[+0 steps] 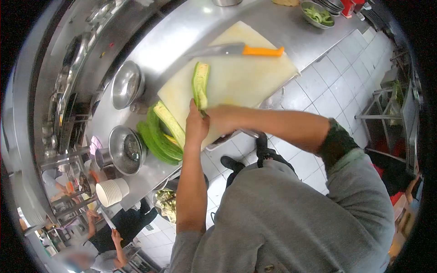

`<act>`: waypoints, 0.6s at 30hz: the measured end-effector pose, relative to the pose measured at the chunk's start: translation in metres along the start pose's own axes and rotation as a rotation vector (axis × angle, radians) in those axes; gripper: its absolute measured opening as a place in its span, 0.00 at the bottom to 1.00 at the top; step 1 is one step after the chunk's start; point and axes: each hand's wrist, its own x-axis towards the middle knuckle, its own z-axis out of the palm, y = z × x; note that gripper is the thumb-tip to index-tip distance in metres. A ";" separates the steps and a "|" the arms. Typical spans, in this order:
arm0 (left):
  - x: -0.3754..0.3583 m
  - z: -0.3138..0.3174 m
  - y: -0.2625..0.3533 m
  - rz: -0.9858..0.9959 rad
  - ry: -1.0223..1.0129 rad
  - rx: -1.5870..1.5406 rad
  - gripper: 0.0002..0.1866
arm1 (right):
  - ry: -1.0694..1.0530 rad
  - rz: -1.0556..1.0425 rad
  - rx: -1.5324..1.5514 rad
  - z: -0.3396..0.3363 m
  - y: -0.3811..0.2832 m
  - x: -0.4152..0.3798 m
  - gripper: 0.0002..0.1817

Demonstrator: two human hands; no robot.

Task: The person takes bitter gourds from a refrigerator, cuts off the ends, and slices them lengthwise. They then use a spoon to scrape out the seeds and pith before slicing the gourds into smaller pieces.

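Note:
My left hand [196,125] is closed round the lower end of a long green gourd half [200,84]. The half stands over the cutting board with its pale, hollowed inside showing. My right hand [219,117] is right beside the left, at the gourd's lower end. It is smeared by motion, and its fingers and anything in them cannot be made out. Several more green gourd pieces [157,136] lie left of my left hand, one with its pale cut side up. A knife [241,49] with an orange handle lies across the far part of the white cutting board [255,82].
Two metal bowls [127,85] stand on the steel counter [157,34] to the left, near stacked white cups [112,192]. A bowl of green slices [317,16] is at the far right. A bin of scraps [166,204] stands below. Another person [119,236] works lower left.

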 end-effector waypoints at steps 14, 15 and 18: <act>-0.012 -0.028 -0.010 -0.027 -0.063 -0.316 0.34 | -0.004 0.096 0.020 -0.036 0.009 -0.002 0.17; -0.014 -0.024 -0.015 -0.104 0.004 -0.620 0.31 | -0.072 0.235 0.082 -0.072 -0.004 -0.010 0.17; -0.025 -0.008 -0.018 -0.192 0.216 -0.889 0.26 | -0.053 0.302 0.239 -0.059 0.009 0.020 0.19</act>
